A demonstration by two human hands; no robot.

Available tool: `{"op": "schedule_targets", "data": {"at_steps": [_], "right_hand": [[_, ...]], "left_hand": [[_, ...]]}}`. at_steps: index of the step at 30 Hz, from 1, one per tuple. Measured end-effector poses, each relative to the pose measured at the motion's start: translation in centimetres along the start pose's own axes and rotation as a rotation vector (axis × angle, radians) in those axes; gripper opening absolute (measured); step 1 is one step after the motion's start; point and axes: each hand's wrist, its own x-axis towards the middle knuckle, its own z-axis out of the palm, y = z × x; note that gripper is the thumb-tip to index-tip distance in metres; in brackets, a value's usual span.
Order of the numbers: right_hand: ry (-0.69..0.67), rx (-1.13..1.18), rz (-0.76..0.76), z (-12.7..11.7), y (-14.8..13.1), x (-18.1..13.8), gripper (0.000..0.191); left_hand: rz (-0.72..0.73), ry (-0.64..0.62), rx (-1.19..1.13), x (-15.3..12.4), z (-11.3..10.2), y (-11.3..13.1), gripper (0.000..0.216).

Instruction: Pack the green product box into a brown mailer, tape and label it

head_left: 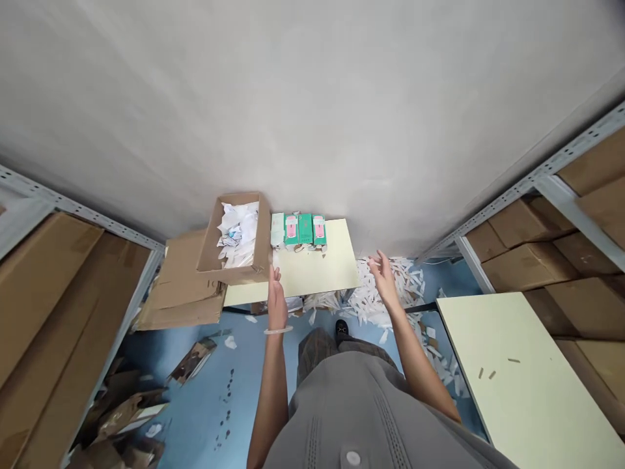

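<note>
Left hand point(277, 301) flat near the carton point(264, 238), right hand point(384, 277) loosely spread, neither holding anything; green-and-white boxes point(305, 228) sit rowed on the table point(340, 264) near the wall point(312, 117), likely needing light, even pressure.

On the pale-yellow rectangular tabletop point(322, 273), rectangular green-and-white cardboard cartons point(305, 229) are set right of a brown cardboard box point(237, 277) filled with white paper point(239, 231).
</note>
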Motion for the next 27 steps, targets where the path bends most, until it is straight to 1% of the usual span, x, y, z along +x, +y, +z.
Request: {"op": "schedule_targets", "data": {"at_steps": [3, 5, 7, 9, 11, 15, 17, 19, 21, 24, 27], "right_hand": [[-0.110, -0.020, 0.106, 3.8, 0.9, 0.8, 0.081], [-0.154, -0.039, 0.162, 6.1, 1.7, 1.4, 0.083], [-0.175, -0.071, 0.181, 8.2, 2.2, 2.6, 0.085], [-0.188, -0.128, 0.167, 10.1, 2.4, 4.2, 0.086], [-0.199, -0.217, 0.138, 12.2, 2.5, 6.2, 0.088], [-0.197, -0.427, 0.114, 17.5, 3.2, 10.8, 0.085], [-0.202, -0.542, 0.151, 20.5, 3.9, 13.0, 0.080], [-0.214, -0.669, 0.212, 23.2, 4.8, 14.9, 0.074], [-0.232, -0.785, 0.280, 25.2, 5.8, 16.2, 0.071], [-0.258, -0.887, 0.362, 26.7, 7.3, 17.1, 0.073], [-0.278, -0.890, 0.384, 26.5, 8.5, 17.2, 0.074]], "left_hand": [[-0.244, 0.002, -0.037, 1.5, -0.5, -2.9, 0.080], [-0.415, -0.020, -0.061, 3.0, -1.2, -4.7, 0.083], [-0.506, -0.074, -0.076, 5.1, -1.9, -5.9, 0.083], [-0.520, -0.138, -0.091, 7.7, -2.5, -6.4, 0.081], [-0.503, -0.206, -0.125, 10.5, -2.6, -6.5, 0.077], [-0.449, -0.306, -0.207, 15.9, -2.1, -6.4, 0.073], [-0.424, -0.340, -0.239, 17.9, -1.9, -6.6, 0.072], [-0.429, -0.367, -0.258, 19.5, -1.8, -7.0, 0.072], [-0.456, -0.390, -0.261, 20.6, -1.8, -7.5, 0.074], [-0.498, -0.438, -0.256, 21.6, -1.8, -8.0, 0.076], [-0.517, -0.488, -0.254, 22.3, -1.4, -8.3, 0.079]]}}
